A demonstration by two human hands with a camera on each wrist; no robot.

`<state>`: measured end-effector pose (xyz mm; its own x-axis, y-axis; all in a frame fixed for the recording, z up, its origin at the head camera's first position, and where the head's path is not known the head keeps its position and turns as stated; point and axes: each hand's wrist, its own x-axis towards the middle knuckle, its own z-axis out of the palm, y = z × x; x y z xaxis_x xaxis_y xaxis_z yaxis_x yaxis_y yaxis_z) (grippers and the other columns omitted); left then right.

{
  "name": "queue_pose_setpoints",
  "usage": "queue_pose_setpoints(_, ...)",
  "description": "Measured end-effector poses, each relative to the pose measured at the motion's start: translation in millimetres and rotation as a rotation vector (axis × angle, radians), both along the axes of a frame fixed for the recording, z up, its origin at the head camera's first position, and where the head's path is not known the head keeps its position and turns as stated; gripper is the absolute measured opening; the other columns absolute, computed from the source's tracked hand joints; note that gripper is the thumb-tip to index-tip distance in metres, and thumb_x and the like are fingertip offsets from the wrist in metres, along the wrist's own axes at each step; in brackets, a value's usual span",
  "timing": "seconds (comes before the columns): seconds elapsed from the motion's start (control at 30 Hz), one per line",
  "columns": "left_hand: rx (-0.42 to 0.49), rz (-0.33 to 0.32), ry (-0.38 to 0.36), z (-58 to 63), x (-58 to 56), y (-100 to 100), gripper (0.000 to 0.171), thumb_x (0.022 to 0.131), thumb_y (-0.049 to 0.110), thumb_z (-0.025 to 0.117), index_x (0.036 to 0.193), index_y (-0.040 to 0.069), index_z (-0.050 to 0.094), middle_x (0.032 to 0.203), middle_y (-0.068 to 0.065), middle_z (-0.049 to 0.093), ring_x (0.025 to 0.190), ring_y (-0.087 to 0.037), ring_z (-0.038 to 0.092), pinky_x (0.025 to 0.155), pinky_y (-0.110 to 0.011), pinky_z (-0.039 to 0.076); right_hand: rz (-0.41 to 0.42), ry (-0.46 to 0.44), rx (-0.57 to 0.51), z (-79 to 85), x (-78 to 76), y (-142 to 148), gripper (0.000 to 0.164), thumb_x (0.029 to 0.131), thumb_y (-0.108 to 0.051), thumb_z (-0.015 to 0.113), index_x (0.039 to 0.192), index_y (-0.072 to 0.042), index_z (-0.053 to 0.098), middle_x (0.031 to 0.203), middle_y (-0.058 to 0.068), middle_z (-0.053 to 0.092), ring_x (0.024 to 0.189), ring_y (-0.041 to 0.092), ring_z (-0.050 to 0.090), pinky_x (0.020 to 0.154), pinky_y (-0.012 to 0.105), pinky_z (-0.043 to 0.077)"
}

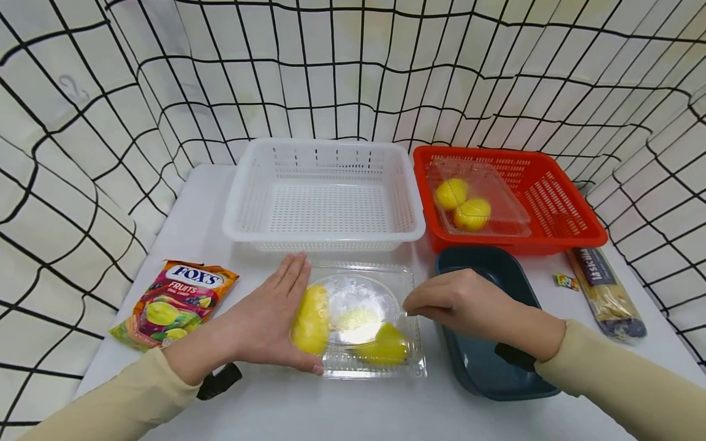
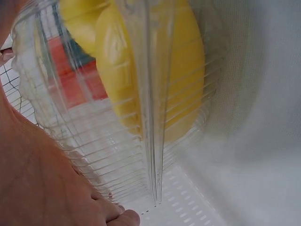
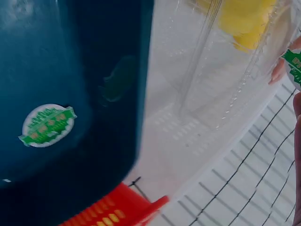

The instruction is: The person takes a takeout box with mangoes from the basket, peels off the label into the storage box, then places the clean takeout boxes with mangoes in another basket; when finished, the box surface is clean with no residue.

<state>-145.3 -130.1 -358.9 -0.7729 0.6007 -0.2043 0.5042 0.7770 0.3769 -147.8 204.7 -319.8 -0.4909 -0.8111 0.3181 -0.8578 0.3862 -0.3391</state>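
A clear plastic clamshell box (image 1: pixel 355 303) lies on the table with its lid down. Through it show a long yellow fruit (image 1: pixel 310 321) at the left and a smaller yellow fruit (image 1: pixel 384 346) at the front right. My left hand (image 1: pixel 265 315) rests along the box's left side, its fingers straight. At the right edge of the box is my right hand (image 1: pixel 463 300), fingertips pinched together. In the right wrist view, those fingers hold a green-and-white sticker (image 3: pixel 295 66), partly cut off by the frame. A similar round sticker (image 3: pixel 48 125) lies inside the dark blue basin (image 1: pixel 469 373).
Behind stand a white basket (image 1: pixel 325 236) and a red basket (image 1: pixel 557 202), which holds another clear box (image 1: pixel 502 211) with two yellow fruits. A candy bag (image 1: pixel 173 303) lies left. Farther right are a small wrapper (image 1: pixel 565 282) and a long packet (image 1: pixel 609 297). Black wire mesh surrounds the table.
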Motion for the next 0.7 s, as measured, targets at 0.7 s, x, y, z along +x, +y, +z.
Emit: queue_pose_setpoints(0.7,0.008,-0.003,0.03,0.0,0.7,1.1,0.149,0.063,0.087,0.072,0.158,-0.012,0.014,0.17,-0.029,0.005,0.157,-0.049,0.008,0.123,-0.062,0.025,-0.794,-0.779,-0.368,-23.9,19.5,90.7,0.034,0.1,-0.02,0.067,0.119,0.009,0.065,0.092,-0.005,0.078,0.084,0.011,0.076,0.078,0.022,0.061)
